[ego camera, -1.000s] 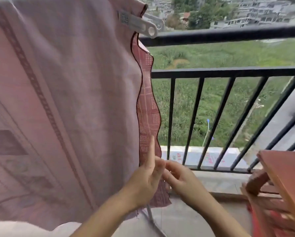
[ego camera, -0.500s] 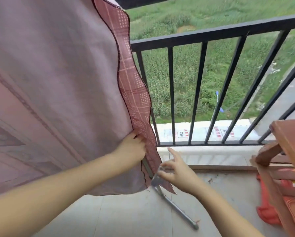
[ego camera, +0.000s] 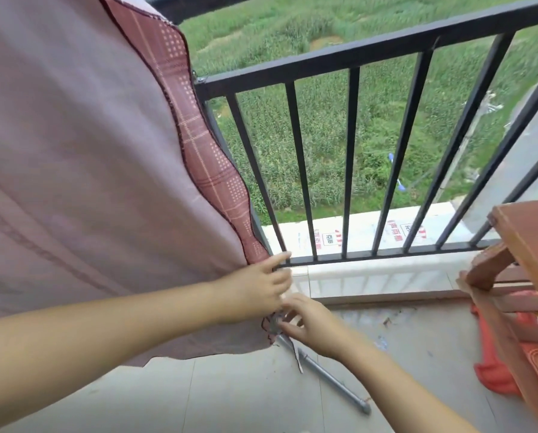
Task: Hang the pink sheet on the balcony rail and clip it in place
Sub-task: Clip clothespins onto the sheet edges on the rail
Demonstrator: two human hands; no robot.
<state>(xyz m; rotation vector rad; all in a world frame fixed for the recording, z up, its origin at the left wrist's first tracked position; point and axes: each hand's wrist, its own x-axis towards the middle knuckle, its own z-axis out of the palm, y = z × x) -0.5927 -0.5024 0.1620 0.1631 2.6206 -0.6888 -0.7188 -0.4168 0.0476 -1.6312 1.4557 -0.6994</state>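
Head view: the sheet point(ego camera: 83, 170) hangs down the left of the frame from the rail point(ego camera: 355, 54), its plaid hem running along the right edge, down and to the right, to a low corner near the floor. The left hand point(ego camera: 255, 289) rests against that hem just above the corner, index finger stretched toward the bottom bar of the railing, the other fingers loosely curled; whether they actually pinch cloth I cannot tell. The right hand point(ego camera: 311, 323) sits just below and to the right, touching the left, its fingers point(ego camera: 288, 310) closed on a small grey thing at the corner, probably a clip, too blurred to be sure. A grey rod point(ego camera: 333, 378) lies on the floor, slanting away from under that hand.

So the corner lies directly between both hands, the right nearer. The clipping looks to hinge on the left holding the hem flat.
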